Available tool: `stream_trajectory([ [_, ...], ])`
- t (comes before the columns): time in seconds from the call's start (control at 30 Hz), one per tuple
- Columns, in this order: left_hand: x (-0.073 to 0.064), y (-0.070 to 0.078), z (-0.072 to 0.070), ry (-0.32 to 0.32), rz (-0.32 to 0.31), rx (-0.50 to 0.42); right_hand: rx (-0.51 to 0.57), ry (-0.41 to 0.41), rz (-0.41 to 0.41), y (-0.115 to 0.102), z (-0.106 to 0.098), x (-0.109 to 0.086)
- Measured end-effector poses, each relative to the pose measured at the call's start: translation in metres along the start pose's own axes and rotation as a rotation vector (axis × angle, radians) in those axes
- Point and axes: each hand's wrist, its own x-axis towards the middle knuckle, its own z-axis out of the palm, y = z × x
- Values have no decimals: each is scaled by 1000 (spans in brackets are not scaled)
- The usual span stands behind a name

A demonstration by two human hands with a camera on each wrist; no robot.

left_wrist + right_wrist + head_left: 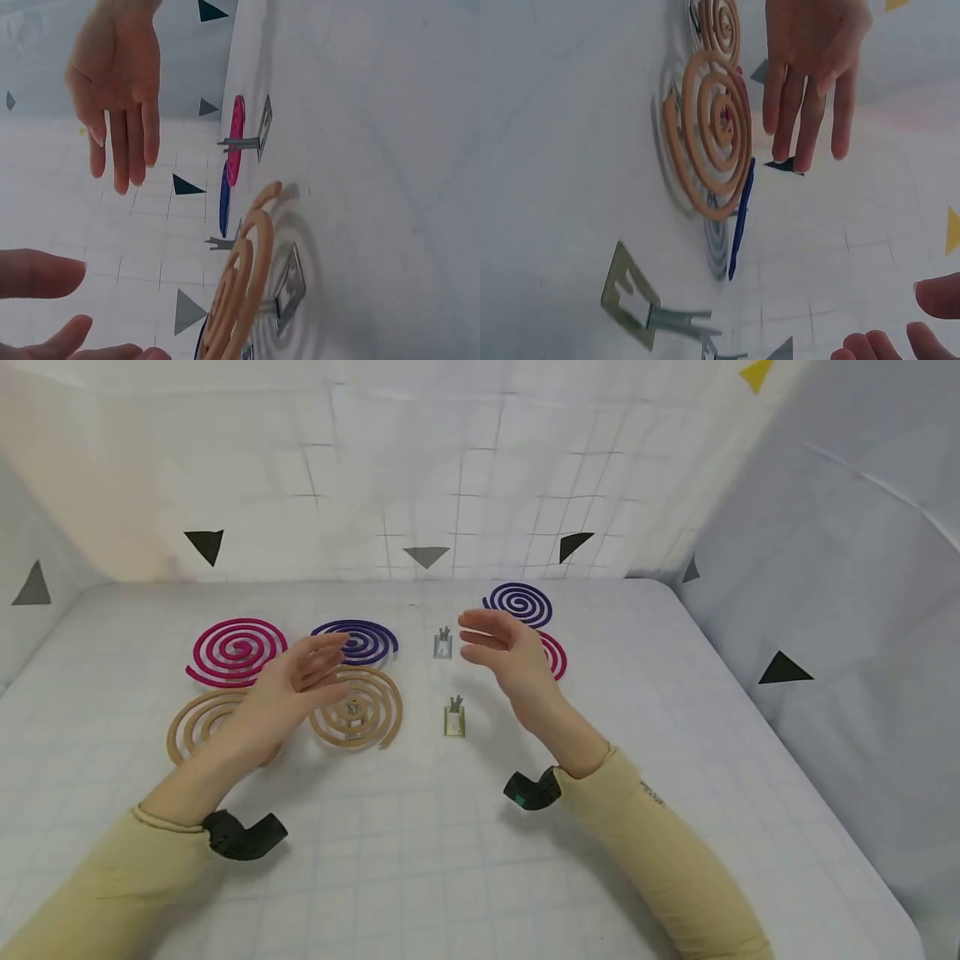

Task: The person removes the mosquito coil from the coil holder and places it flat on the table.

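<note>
My left hand [281, 702] hovers with fingers loosely extended, holding nothing. In the head view it overlaps a tan mosquito coil [174, 735] and reaches toward another tan coil [399, 703], which sits raised on a metal stand in the left wrist view. Behind them lie a pink coil [242, 647] and a dark blue coil [360, 646]. My right hand [517, 668], also bare of any object, is raised with fingers relaxed and pointing left. It partly hides a second pink coil [561, 655], with a second blue coil [519, 603] behind that.
Between the hands stand two small metal coil stands, a silver one [443, 647] at the back and a yellowish one [454, 725] nearer, their prongs upright. White sheeting [420, 460] with dark triangles rises behind the white table [420, 860].
</note>
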Motion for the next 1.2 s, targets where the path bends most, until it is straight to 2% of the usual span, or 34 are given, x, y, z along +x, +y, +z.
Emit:
stream_trajectory([
  [0.23,-11,-13,-23,60,10,60,80,-103,25,4,29,-4],
  [0.37,-7,-15,-31,44,20,67,67,-94,36,10,32,-7],
  [0.57,-3,-22,-40,2,-20,100,68,-108,60,17,33,-6],
  [0.73,-3,-27,-44,-13,-28,71,76,-119,61,26,37,-5],
  [0.93,-4,-33,-44,-42,-67,102,54,-144,107,37,43,-2],
  [1.2,-5,-33,-47,-55,-93,62,44,-152,120,44,52,0],
])
